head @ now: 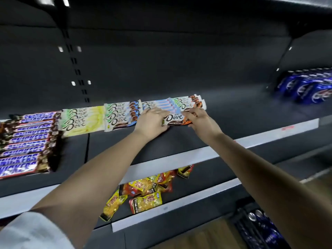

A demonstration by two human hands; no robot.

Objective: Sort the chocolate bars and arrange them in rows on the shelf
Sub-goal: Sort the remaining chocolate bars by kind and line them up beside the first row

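A brown and white Dove bar (173,119) lies low over the dark shelf (224,121), held at both ends. My left hand (152,121) grips its left end and my right hand (201,121) pinches its right end. Behind it run rows of Dove bars: yellow-green ones (80,121), blue-brown ones (122,114), light blue ones (161,104) and orange-ended ones (190,102). At the far left a row of Snickers bars (27,141) runs toward the front edge.
Blue packs (305,87) stand on the shelf section to the right. On the shelf below lies a loose heap of yellow and red snack packets (145,191). A dark basket with blue packs (260,229) sits at the lower right on a wooden floor.
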